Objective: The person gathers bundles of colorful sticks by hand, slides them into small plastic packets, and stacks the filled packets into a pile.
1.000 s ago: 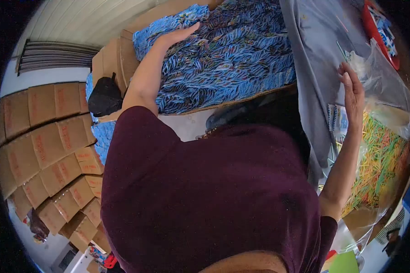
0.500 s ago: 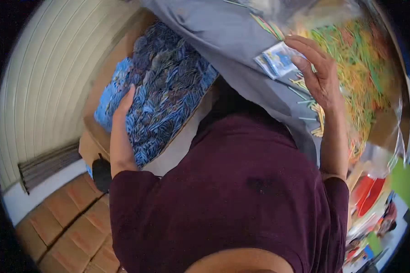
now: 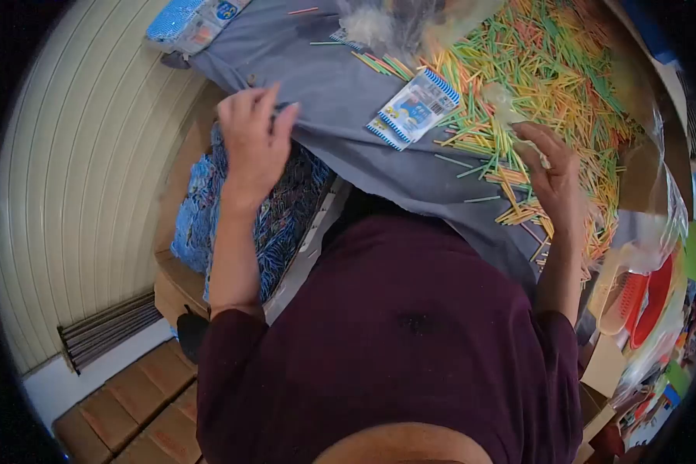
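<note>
Since the earlier frame the left hand (image 3: 251,147) had moved from the blue packets (image 3: 193,232) in the carton (image 3: 179,286) to the left edge of the grey cloth (image 3: 340,100), and the right hand (image 3: 553,174) had shifted from the printed packets (image 3: 414,108) to the near side of the coloured sticks (image 3: 549,77). The cloth spread across the middle, its near edge hanging between the person and the far side. The sticks, green, yellow and orange, lay in a broad pile on the far right. The carton, full of blue packets, stood at the left, partly behind the left forearm. At the far left end of the cloth lay a blue-ended bundle (image 3: 197,23), and a clear plastic bag (image 3: 402,23) lay at the far middle. The left grip was empty, its fingers and thumb spread; the right grip was curved, thumb and fingers apart, though whether it touched any sticks could not be told. The printed packets overlapped on the cloth between the hands, clear of both. Smallest were a few stray sticks (image 3: 483,199) just left of the right hand.
</note>
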### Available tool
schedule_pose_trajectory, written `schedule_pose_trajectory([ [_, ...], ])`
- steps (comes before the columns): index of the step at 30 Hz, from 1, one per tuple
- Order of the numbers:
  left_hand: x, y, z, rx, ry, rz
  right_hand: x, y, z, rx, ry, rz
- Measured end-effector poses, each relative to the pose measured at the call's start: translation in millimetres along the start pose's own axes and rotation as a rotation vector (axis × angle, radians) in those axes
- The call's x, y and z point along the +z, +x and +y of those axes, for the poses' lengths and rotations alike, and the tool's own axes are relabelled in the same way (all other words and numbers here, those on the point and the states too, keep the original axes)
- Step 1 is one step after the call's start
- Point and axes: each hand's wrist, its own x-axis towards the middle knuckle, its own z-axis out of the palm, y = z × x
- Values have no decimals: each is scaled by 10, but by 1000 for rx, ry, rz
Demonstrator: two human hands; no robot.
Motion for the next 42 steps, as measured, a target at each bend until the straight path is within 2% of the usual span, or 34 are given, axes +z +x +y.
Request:
schedule_pose_trajectory([
  [2, 323, 387, 298, 112, 1, -110, 22, -20, -15, -117, -145, -14],
  [4, 728, 678, 337, 69, 74, -291, -8, -119, -73, -106, -230, -5],
  [5, 840, 712, 311, 78, 74, -286, -35, -162, -61, -122, -251, -33],
  [7, 1059, 849, 351, 70, 204, -457, -137, -296, 13, -119, -309, -62],
  [8, 1109, 899, 396, 115, 182, -450, -197, -350, 50, -86, -332, -33],
  [10, 1032, 847, 476, 126, 76, -386, -342, -483, 132, -23, -351, 80],
  [12, 921, 853, 582, 163, -50, -494, -478, -542, 310, 68, -365, 104],
  [15, 747, 776, 1067, 255, -114, -519, -595, -454, 540, 158, -283, 201],
  [16, 813, 719, 1178, 262, -121, -519, -615, -373, 630, 153, -293, 221],
  [18, 1020, 560, 1318, 330, -10, -357, -652, -192, 826, 139, -311, 263],
  [19, 1080, 509, 1333, 336, -16, -351, -665, -88, 949, 141, -319, 270],
  [21, 1157, 440, 1365, 307, 94, -359, -696, 99, 1178, 34, -603, 293],
  [24, 1132, 457, 1264, 338, -2, -364, -736, 300, 1317, 39, -623, 351],
  [25, 1122, 452, 1224, 319, 13, -381, -708, 344, 1340, 33, -600, 335],
  [27, 1121, 418, 1211, 336, -107, -241, -696, 349, 1343, 92, -605, 301],
  [29, 1047, 346, 1296, 289, -138, -264, -624, 328, 1251, 148, -501, 210],
  [31, 1009, 350, 1360, 247, -175, -280, -534, 281, 1262, -38, -678, 108],
  [33, 1006, 360, 1390, 271, -149, -198, -476, 265, 1241, -11, -728, 77],
  [37, 1071, 431, 1203, 268, -260, -208, -509, 370, 1236, 44, -835, 50],
  [39, 1052, 457, 1183, 306, -292, -65, -595, 415, 1231, 37, -865, 55],
  [42, 1058, 377, 1167, 275, -298, -160, -593, 448, 1102, 49, -982, 15],
])
